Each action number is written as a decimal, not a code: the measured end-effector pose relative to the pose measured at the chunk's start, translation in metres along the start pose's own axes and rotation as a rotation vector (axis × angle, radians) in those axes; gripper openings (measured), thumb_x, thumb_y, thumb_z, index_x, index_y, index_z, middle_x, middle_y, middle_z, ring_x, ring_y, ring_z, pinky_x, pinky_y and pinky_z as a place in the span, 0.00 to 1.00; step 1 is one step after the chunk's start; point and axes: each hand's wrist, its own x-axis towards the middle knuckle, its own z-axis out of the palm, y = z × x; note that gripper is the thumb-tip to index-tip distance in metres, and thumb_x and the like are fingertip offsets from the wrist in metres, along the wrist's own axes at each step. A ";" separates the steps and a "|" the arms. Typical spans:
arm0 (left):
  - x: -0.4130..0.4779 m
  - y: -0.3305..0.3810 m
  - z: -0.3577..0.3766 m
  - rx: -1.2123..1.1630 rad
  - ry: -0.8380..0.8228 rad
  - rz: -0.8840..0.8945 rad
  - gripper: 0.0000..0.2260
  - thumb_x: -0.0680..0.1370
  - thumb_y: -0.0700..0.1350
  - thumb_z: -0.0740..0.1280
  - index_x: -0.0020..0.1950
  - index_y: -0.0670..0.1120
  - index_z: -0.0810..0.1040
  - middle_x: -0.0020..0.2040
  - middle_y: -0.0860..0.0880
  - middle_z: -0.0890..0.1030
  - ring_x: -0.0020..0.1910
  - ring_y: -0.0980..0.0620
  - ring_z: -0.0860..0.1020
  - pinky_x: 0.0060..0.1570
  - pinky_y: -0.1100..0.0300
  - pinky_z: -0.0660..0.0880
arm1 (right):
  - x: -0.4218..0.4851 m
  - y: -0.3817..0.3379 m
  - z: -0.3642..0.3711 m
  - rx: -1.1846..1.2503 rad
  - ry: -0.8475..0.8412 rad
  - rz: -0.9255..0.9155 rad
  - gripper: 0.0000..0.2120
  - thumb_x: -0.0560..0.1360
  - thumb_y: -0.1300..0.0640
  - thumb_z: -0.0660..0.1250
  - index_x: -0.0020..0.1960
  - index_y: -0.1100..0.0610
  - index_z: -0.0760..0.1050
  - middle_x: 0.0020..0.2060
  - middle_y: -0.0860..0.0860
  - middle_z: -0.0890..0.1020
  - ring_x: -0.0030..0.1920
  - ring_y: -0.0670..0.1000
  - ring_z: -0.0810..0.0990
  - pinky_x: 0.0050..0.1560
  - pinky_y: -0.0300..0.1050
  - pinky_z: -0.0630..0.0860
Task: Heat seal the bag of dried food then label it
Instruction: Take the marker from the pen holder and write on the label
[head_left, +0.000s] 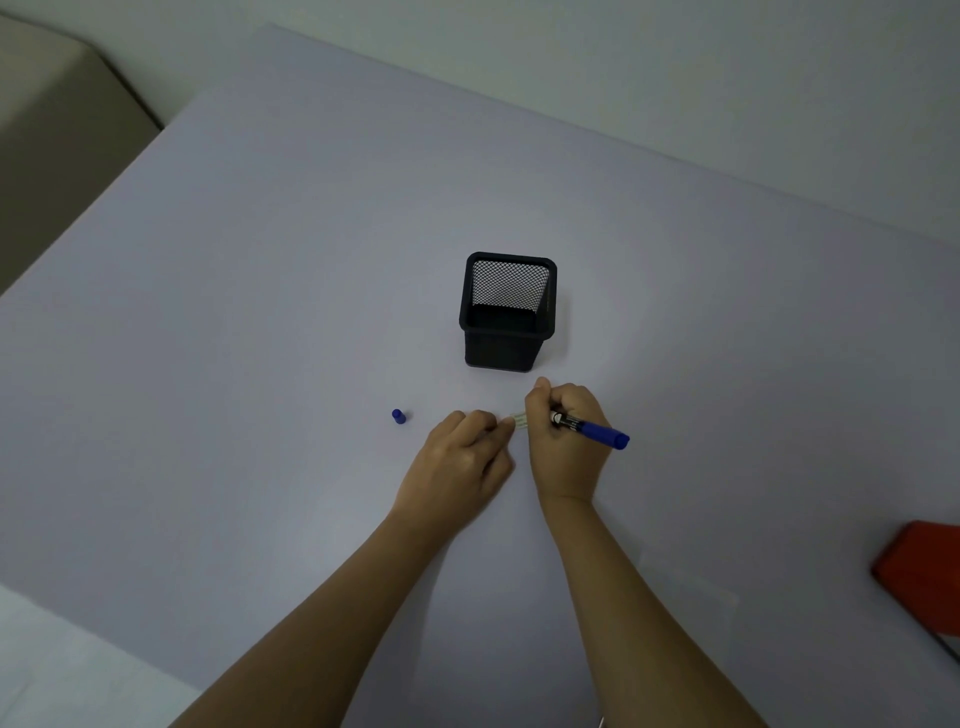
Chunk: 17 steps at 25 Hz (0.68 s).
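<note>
Two bare forearms (618, 597) are stretched in from the bottom edge over the pale lilac surface (260, 312). A blue marker (592, 430) is gripped in the right hand (566, 441), fingers clenched round the barrel, its blunt end pointed right and its tip hidden behind the fist. A small pale label (519, 420) is laid flat on the surface between the two hands, its left end held down by the curled fingers of the left hand (457, 457). A small blue cap (398, 416) is seen apart to the left. A black mesh pen holder (509, 312) is set upright just beyond the hands. A red object (919, 577) is cut off at the right edge.
</note>
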 end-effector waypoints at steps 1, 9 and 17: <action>0.000 0.000 0.000 0.000 -0.001 -0.001 0.13 0.76 0.42 0.61 0.54 0.39 0.81 0.43 0.46 0.80 0.35 0.50 0.75 0.38 0.58 0.75 | 0.000 0.000 0.000 0.000 -0.002 0.000 0.18 0.75 0.51 0.59 0.31 0.61 0.69 0.26 0.52 0.71 0.27 0.49 0.69 0.29 0.34 0.67; 0.000 0.001 -0.001 -0.001 0.007 -0.001 0.12 0.76 0.42 0.62 0.54 0.39 0.81 0.42 0.46 0.79 0.35 0.50 0.75 0.38 0.59 0.74 | 0.000 -0.002 -0.001 -0.007 -0.001 -0.004 0.18 0.75 0.51 0.59 0.30 0.60 0.69 0.25 0.51 0.71 0.27 0.48 0.69 0.29 0.31 0.65; 0.001 0.002 0.000 0.002 0.006 0.001 0.13 0.76 0.42 0.62 0.54 0.39 0.81 0.43 0.45 0.80 0.36 0.50 0.75 0.38 0.59 0.74 | 0.002 -0.001 -0.002 0.000 0.045 0.020 0.19 0.75 0.51 0.59 0.30 0.62 0.70 0.25 0.52 0.72 0.27 0.50 0.70 0.28 0.36 0.67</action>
